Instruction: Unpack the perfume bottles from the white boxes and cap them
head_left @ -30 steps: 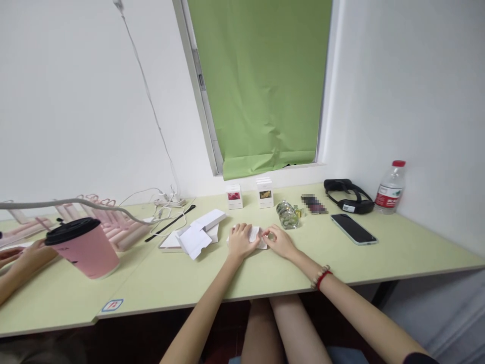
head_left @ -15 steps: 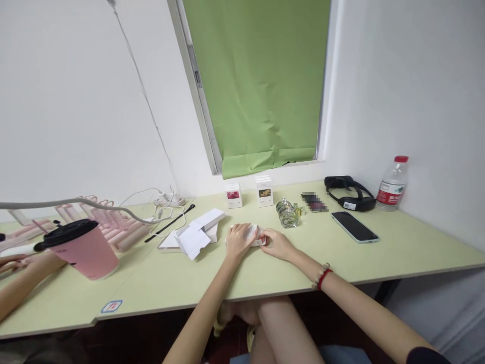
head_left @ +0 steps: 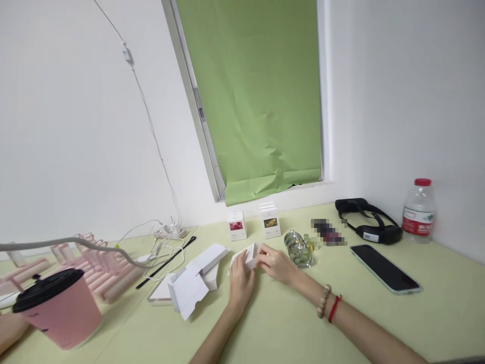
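A small white box (head_left: 251, 256) is in my left hand (head_left: 241, 283), whose fingers lie over its left side and top. My right hand (head_left: 278, 264) has thumb and fingertips pinched together at the box's right end; whether a flap is between them I cannot tell. Behind my hands stand two groups of small white cartons, one with a red flower picture (head_left: 237, 227) and one with a yellow picture (head_left: 271, 223). Right of my right hand, several clear glass bottles (head_left: 299, 248) with greenish tints stand in a row. Unfolded white cardboard (head_left: 189, 293) lies to the left.
A pink cup (head_left: 62, 313) with a black lid stands at left, near another person's arm (head_left: 13, 328) and pink tubes (head_left: 113, 280). A power strip (head_left: 170, 234) with cables lies behind. On the right are a phone (head_left: 384, 269), black headset (head_left: 373, 225) and water bottle (head_left: 419, 215).
My view has shifted, so the table things sit lower in the picture. The box has turned in my left hand, and my right fingers remain at its right end.
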Motion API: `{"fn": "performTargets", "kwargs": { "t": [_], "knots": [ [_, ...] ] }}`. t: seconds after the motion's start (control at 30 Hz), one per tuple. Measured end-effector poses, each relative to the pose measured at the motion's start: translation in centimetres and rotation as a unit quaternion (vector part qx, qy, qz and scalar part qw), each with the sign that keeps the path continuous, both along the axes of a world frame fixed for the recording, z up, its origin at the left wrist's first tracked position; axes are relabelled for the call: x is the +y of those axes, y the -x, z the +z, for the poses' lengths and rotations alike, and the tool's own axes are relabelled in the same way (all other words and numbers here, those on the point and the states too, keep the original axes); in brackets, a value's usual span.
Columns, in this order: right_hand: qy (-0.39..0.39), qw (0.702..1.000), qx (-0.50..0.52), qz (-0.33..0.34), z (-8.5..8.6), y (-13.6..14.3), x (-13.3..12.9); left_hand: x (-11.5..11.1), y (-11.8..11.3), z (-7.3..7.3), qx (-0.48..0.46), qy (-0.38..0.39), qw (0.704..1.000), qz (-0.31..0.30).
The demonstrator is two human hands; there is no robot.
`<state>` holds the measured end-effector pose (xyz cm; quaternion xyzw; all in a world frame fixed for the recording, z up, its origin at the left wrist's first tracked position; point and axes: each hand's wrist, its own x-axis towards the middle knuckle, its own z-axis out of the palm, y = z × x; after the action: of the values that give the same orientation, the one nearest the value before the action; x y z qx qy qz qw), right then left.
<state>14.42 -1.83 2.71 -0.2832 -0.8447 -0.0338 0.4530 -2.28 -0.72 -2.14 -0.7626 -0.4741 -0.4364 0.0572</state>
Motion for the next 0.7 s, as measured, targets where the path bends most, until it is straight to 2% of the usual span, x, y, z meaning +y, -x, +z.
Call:
{"fn": "performTargets", "kwargs": {
  "t": [0.13,0.23,0.3,0.37,0.47,0.53,0.7],
  "knots": [
    [-0.035,0.990,0.138,0.001,5.6,0.3,1.4,2.2,-1.2,0.5,-0.103,0.094,0.990,-0.036],
    [-0.066,0.952,0.299,-0.013,9.3,-0.1,1.8,3.7,-2.9,0.7,-0.136,0.149,0.979,-0.020],
    [-0.074,0.922,0.379,-0.037,10.9,-0.8,2.0,5.0,-3.8,0.5,-0.129,0.192,0.973,-0.024],
    [-0.077,0.901,0.424,-0.052,11.7,-1.8,2.4,6.5,-4.5,0.3,-0.127,0.219,0.967,-0.033],
    [-0.050,0.894,0.441,-0.062,12.2,-3.7,3.3,8.7,-5.2,-0.1,-0.110,0.222,0.968,-0.033],
    [-0.029,0.881,0.467,-0.077,12.4,-5.1,3.8,10.0,-5.6,-0.3,-0.079,0.214,0.974,-0.015],
    [0.021,0.822,0.562,-0.086,13.1,-8.2,4.4,12.2,-6.7,-0.3,0.014,0.161,0.986,0.042]
  ]
}}
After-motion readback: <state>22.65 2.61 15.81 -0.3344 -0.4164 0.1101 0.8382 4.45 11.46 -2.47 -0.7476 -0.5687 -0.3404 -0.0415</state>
